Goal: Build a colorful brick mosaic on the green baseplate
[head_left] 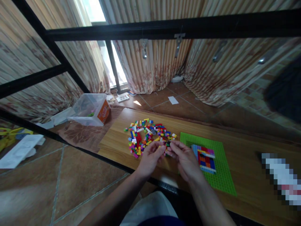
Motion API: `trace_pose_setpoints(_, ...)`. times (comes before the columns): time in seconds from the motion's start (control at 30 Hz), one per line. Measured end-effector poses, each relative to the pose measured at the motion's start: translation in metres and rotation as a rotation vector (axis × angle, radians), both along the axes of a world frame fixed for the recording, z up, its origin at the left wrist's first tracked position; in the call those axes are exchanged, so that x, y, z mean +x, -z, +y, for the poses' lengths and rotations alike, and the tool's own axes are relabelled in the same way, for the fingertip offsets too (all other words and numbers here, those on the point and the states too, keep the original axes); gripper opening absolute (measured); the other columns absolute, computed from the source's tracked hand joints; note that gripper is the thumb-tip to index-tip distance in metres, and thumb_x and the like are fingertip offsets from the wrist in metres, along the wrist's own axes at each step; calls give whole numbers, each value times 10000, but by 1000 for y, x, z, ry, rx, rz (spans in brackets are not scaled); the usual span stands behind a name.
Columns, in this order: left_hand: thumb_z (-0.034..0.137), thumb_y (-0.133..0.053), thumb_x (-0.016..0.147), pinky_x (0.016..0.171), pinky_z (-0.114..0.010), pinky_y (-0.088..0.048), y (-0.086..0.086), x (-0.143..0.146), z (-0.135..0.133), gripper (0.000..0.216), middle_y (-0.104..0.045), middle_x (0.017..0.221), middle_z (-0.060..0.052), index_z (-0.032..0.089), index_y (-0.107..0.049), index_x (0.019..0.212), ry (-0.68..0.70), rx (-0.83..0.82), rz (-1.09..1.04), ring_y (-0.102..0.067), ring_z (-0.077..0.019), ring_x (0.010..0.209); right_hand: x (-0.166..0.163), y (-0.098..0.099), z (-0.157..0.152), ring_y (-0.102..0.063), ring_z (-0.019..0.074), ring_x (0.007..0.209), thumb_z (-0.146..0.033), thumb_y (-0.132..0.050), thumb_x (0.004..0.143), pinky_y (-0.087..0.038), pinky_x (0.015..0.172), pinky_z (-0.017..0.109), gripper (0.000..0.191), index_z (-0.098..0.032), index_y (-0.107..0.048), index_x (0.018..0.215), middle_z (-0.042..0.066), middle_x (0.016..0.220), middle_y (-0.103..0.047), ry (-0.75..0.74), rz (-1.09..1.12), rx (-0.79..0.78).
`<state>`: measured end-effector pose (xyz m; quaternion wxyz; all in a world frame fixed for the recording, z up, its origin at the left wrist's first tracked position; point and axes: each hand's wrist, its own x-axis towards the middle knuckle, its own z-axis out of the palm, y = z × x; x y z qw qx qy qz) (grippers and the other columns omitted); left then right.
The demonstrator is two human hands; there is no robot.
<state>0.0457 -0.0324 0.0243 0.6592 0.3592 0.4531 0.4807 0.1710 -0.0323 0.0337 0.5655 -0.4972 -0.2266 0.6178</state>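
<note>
While bricks are sorted, head view: left hand point(150, 157) and right hand point(184, 158) are pinched together on a small brick point(167, 145), just left of the green baseplate point(221, 175). Brick pile point(147, 138) lies further left. Judged next: precise pressing onto the patch point(205, 158).

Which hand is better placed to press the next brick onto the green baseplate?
Probably the right hand: it hovers at the green baseplate's near-left edge, beside the built brick panel. The left hand sits over the loose brick pile, farther away.
</note>
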Motion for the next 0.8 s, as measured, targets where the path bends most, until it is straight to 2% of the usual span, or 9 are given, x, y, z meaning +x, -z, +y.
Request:
trace_pose_setpoints(0.1,347,-687,769,624,-212,-445,1,6,-3,239,-617,751,8,151,-603,876,31,167,109,-559,-92,636,-4,0,-14,-596,96,674,-395,-822,611,-507,666,233,297,-205,-707,809,-15,775,-675,23,-11,32)
trace_pose_setpoints(0.2,306,-617,833,709,-241,-459,1,6,-7,155,-626,748,-1,153,-598,843,108,281,255,-580,-118,705,0,1,-25,-589,108,672,-411,-786,660,-498,668,249,283,-204,-700,832,-10,756,-671,9,-117,93)
trace_pose_setpoints(0.3,287,-562,868,698,-236,-443,-5,3,-12,132,-626,770,-7,160,-594,850,216,345,427,-573,-129,737,8,0,-34,-559,115,621,-430,-740,704,-468,601,250,275,-193,-685,832,-11,690,-641,-42,-222,131)
trace_pose_setpoints(0.4,266,-524,881,659,-226,-418,-12,1,-17,118,-619,813,-12,168,-589,870,328,424,580,-557,-132,755,17,1,-43,-458,92,524,-440,-700,735,-378,493,227,260,-185,-664,768,-31,595,-563,-89,-307,133)
trace_pose_setpoints(0.53,248,-496,883,601,-217,-391,-16,3,-20,115,-595,776,-1,174,-581,860,458,478,690,-534,-123,705,27,7,-55,-435,87,531,-445,-669,772,-357,497,224,259,-187,-655,771,-38,589,-520,-106,-247,113)
trace_pose_setpoints(0.67,257,-497,884,613,-225,-413,-9,1,-10,118,-606,789,-6,179,-584,873,413,532,796,-551,-130,708,48,12,-69,-470,92,543,-462,-692,748,-379,494,229,308,-209,-680,924,-27,667,-561,38,-201,73)
trace_pose_setpoints(0.73,252,-491,887,660,-247,-444,-4,-4,1,126,-624,823,-18,182,-596,893,355,566,889,-573,-142,731,66,12,-75,-480,95,542,-471,-686,748,-394,504,241,377,-226,-682,1035,-20,696,-584,101,-290,74)
trace_pose_setpoints(0.8,228,-487,883,701,-278,-463,1,-8,14,139,-638,863,-36,185,-618,890,324,597,1044,-594,-159,748,84,13,-81,-505,107,559,-474,-669,763,-421,542,259,392,-224,-689,1064,-11,689,-602,123,-423,70)
